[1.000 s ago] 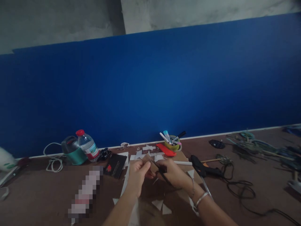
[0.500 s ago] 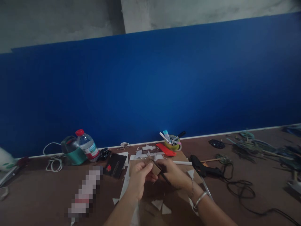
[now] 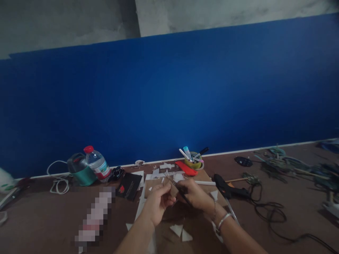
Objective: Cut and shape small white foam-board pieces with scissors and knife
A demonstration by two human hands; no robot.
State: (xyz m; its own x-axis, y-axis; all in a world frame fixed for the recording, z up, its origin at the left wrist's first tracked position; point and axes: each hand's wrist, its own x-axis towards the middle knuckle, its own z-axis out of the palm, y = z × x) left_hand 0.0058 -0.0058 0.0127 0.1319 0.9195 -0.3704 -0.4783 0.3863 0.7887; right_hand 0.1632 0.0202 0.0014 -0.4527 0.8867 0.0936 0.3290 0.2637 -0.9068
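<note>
The blue wall panel (image 3: 169, 95) rises behind the tabletop (image 3: 47, 218), which is brown and spans the full width of the view. At its right side lies a heap of green artificial-looking stems (image 3: 293, 165). Centrally, a brown cardboard sheet (image 3: 205, 176) lies flat beneath both hands. Left of the sheet stands a clear bottle (image 3: 98, 164) with a red cap. Right of the sheet lies a black glue gun (image 3: 230, 188); a dark cord loops near it.

The left hand (image 3: 159, 201) pinches a small cardboard piece between thumb and fingers, above the sheet. The right hand (image 3: 195, 193) is closed around the handles of the scissors (image 3: 184, 198); the blades point away from the wearer and reach the piece. Whether the piece sits between the blades cannot be told.

Behind the hands, a yellow-green cup (image 3: 193, 164) holds pens. The small cardboard piece (image 3: 173, 191) is located between the two hands. Two white triangular scraps (image 3: 176, 230) lie nearer the wearer, just beside each other.
</note>
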